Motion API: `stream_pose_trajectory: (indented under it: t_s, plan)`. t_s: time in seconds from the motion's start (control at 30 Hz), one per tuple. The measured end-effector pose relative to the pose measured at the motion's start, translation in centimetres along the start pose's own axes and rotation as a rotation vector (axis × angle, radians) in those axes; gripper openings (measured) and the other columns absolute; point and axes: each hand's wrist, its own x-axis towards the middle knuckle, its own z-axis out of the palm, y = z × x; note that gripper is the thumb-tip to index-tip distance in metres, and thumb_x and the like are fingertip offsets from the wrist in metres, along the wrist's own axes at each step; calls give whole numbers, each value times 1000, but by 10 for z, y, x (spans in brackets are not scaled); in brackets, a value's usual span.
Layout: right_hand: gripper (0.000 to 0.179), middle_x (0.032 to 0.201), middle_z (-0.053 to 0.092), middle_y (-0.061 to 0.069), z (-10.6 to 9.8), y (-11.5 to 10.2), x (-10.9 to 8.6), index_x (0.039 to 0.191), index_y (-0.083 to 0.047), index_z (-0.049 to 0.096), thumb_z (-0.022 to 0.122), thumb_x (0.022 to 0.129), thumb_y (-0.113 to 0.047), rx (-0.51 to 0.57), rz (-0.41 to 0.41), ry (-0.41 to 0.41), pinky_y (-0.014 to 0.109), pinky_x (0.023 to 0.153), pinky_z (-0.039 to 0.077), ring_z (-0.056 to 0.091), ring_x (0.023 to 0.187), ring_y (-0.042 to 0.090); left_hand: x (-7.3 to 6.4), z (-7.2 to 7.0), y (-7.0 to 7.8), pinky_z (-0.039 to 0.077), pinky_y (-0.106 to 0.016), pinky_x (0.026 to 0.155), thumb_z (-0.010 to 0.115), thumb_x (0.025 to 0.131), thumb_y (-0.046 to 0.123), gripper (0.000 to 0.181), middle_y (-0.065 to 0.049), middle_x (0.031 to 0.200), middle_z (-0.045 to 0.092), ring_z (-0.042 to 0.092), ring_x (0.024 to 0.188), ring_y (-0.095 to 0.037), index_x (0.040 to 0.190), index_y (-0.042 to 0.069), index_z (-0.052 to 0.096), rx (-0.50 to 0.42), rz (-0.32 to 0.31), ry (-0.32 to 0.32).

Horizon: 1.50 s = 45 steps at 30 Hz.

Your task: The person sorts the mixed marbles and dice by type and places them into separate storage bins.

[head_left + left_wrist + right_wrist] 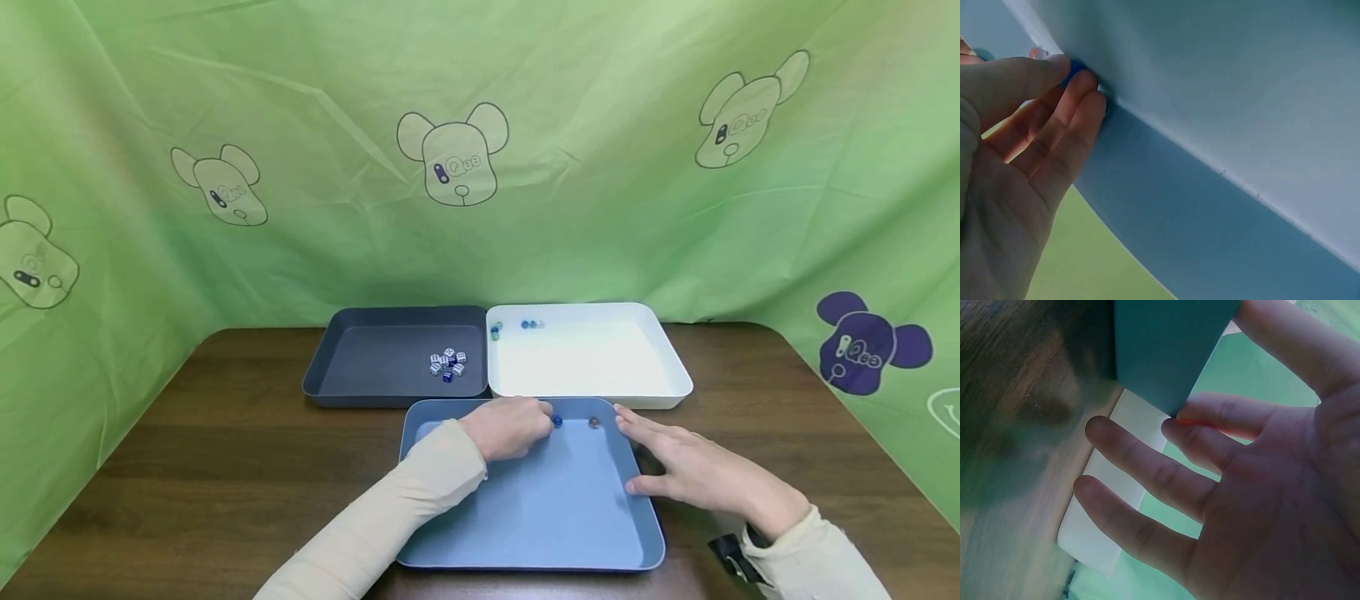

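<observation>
In the head view my left hand (510, 427) reaches into the light blue tray (558, 517) at its far wall. Its thumb and fingertips close about a blue marble (1074, 72) in the left wrist view; this marble (557, 422) shows beside the fingertips from above. Farther right along the same wall lies a brownish, clear marble (594, 422). My right hand (693, 467) is at the tray's right side, fingers spread and fairly straight. Its thumb and a fingertip are at the rim, and the right wrist view shows fingers beside the tray's corner (1166, 356).
Behind stands a white tray (592, 358) with several marbles (528, 324) at its left and back. Left of it, a dark grey tray (375, 362) holds a cluster of blue and white dice (448, 361). A green curtain (600, 225) hangs behind the brown table (225, 467).
</observation>
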Motion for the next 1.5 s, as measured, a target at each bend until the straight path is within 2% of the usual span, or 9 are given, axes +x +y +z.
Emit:
stream_pose_trajectory:
  t_s: [0.27, 0.5, 0.73, 0.97, 1.07, 1.27, 1.5]
  plan:
    - [83, 152, 38, 33, 0, -1, 1, 144, 14, 45, 79, 88, -38, -4, 8, 2, 60, 99, 43, 46, 132, 50, -3, -2, -2, 51, -12, 72, 74, 94, 10, 14, 2, 102, 73, 68, 85, -7, 105, 15, 81, -40, -23, -14]
    - [83, 152, 39, 33, 0, -1, 1, 144, 14, 46, 79, 88, -38, -11, 10, 1, 60, 99, 43, 47, 132, 50, -5, -7, -6, 52, -16, 68, 74, 94, 10, 15, 4, 98, 73, 66, 81, -7, 103, 18, 82, -52, -32, 19]
    - [84, 151, 39, 33, 0, -1, 0, 145, 14, 44, 79, 88, -37, -12, 12, 2, 60, 98, 43, 47, 131, 51, -5, -18, -13, 53, -15, 75, 72, 93, 3, 23, 2, 102, 73, 70, 91, -10, 106, 19, 83, -95, -54, 22]
    - [84, 152, 39, 33, 1, 0, 0, 145, 13, 44, 79, 88, -38, -15, 7, 5, 59, 98, 44, 48, 131, 50, -5, -27, -22, 50, -15, 65, 72, 91, 0, 20, -1, 90, 70, 66, 78, -10, 100, 15, 82, -132, -30, 63]
    - [84, 152, 39, 33, 0, 0, 0, 145, 13, 45, 79, 88, -38, -20, 3, 4, 59, 98, 44, 48, 131, 50, -4, -29, -26, 51, -15, 68, 71, 91, -2, 22, 0, 91, 69, 68, 81, -10, 100, 14, 82, -143, -44, 75]
    - [83, 152, 39, 33, 0, 0, -1, 144, 14, 45, 79, 88, -38, -15, -1, 1, 60, 98, 43, 48, 130, 51, -3, -31, -32, 53, -17, 78, 71, 91, -3, 26, 0, 99, 72, 70, 93, -13, 105, 16, 82, -158, -81, 45]
    - [83, 152, 39, 33, -2, 0, -2, 144, 14, 45, 79, 88, -38, -8, -8, 1, 60, 99, 43, 47, 131, 50, 1, -29, -42, 52, -18, 80, 64, 91, -9, 29, -2, 97, 72, 70, 92, -14, 100, 13, 82, -230, -122, 51]
